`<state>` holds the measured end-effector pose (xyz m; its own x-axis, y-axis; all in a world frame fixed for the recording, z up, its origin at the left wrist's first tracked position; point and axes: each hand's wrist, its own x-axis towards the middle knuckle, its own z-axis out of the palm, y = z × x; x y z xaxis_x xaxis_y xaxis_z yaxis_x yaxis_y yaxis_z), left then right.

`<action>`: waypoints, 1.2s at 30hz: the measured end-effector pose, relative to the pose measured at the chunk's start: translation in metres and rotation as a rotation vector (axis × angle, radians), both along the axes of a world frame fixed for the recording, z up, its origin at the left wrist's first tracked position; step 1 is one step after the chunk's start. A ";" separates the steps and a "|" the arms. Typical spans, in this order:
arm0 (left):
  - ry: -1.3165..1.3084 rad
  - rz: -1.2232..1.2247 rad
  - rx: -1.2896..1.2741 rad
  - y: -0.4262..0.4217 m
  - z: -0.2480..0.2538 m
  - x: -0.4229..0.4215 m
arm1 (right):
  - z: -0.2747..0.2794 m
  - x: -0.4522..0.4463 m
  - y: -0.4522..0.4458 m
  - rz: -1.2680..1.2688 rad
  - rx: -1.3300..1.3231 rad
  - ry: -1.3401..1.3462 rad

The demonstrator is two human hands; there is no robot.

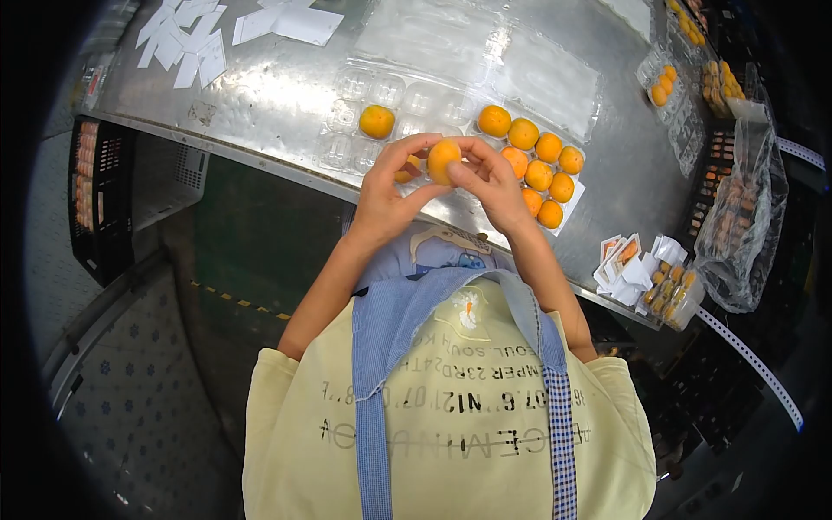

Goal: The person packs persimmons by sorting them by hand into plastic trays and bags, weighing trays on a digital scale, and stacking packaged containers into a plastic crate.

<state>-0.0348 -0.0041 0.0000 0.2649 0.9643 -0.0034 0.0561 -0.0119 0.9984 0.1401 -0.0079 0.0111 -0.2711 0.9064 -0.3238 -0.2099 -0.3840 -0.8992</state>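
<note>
Between the fingertips of both my hands is an orange [445, 161], raised above the table's near edge. My left hand [390, 192] curls at its left side, and my right hand [492, 184] has its thumb and fingers against the right side. A second orange [406, 170] shows partly through the gap of my left hand; whether that hand touches it I cannot tell. Behind the hands lies a clear plastic tray [340, 117] with one orange [377, 122] in a cup. To the right, another clear tray holds rows of several oranges [539, 176].
White paper slips [184, 36] lie at the far left of the metal table [277, 113]. At right are more slips [626, 270], a packed fruit box [673, 295] and a clear plastic bag [741, 217]. A black crate [104, 195] stands below the left edge.
</note>
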 end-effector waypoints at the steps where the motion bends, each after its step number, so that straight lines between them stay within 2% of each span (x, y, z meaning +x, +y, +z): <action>1: 0.011 0.007 0.027 0.000 0.001 0.000 | -0.002 0.001 0.000 0.015 0.027 0.023; 8: 0.105 -0.031 0.170 0.001 0.011 -0.001 | 0.002 0.004 -0.006 0.022 0.067 0.085; 11: 0.206 -0.098 0.358 0.005 0.003 -0.003 | 0.002 0.004 -0.007 0.020 0.026 0.050; 14: 0.226 -0.073 0.198 0.003 0.015 0.004 | -0.010 0.008 -0.010 -0.029 -0.078 0.051; 15: 0.170 -0.060 0.151 0.000 0.008 0.006 | -0.013 0.014 -0.011 -0.088 -0.125 0.060; 17: 0.143 -0.063 0.038 -0.002 0.008 0.006 | -0.013 0.042 -0.012 -0.236 -0.250 0.312; 19: 0.140 -0.002 -0.014 -0.004 0.005 0.005 | -0.011 0.095 -0.012 -0.558 -0.141 0.277; 21: 0.071 0.007 -0.088 -0.003 -0.005 -0.004 | 0.015 0.183 -0.003 -0.734 0.140 0.220; 22: 0.009 0.007 -0.087 -0.003 -0.013 -0.010 | 0.052 0.224 -0.002 -0.872 0.207 0.060; 25: -0.031 0.010 -0.102 0.000 -0.020 -0.015 | 0.144 0.359 -0.005 -1.000 0.647 0.133; 26: -0.034 0.018 -0.109 0.001 -0.021 -0.013 | 0.167 0.401 -0.009 -1.221 0.567 0.302; 27: -0.034 0.028 -0.119 0.002 -0.023 -0.012 | 0.180 0.429 -0.016 -1.208 0.622 0.305; 29: -0.027 0.052 -0.101 0.003 -0.026 -0.009 | 0.194 0.415 -0.018 -1.296 0.650 0.409; 31: 0.001 0.097 -0.049 0.003 -0.029 -0.009 | 0.163 0.419 -0.017 -1.116 0.655 0.305; 32: -0.030 0.136 -0.073 0.003 -0.033 -0.009 | 0.141 0.403 -0.009 -1.084 0.566 0.225; 34: -0.033 0.201 -0.082 0.003 -0.040 -0.012 | 0.090 0.327 0.015 -1.037 0.329 0.030; 35: -0.012 0.215 -0.069 0.002 -0.040 -0.016 | 0.059 0.299 0.027 -0.949 0.193 -0.096; 36: 0.003 0.251 -0.081 0.002 -0.039 -0.020 | 0.032 0.256 0.037 -0.817 0.181 -0.263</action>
<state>-0.0544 -0.0019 -0.0390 0.0171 0.9963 -0.0841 0.0498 0.0832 0.9953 0.3961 0.0287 0.0429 0.5483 0.8281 -0.1168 -0.1339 -0.0509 -0.9897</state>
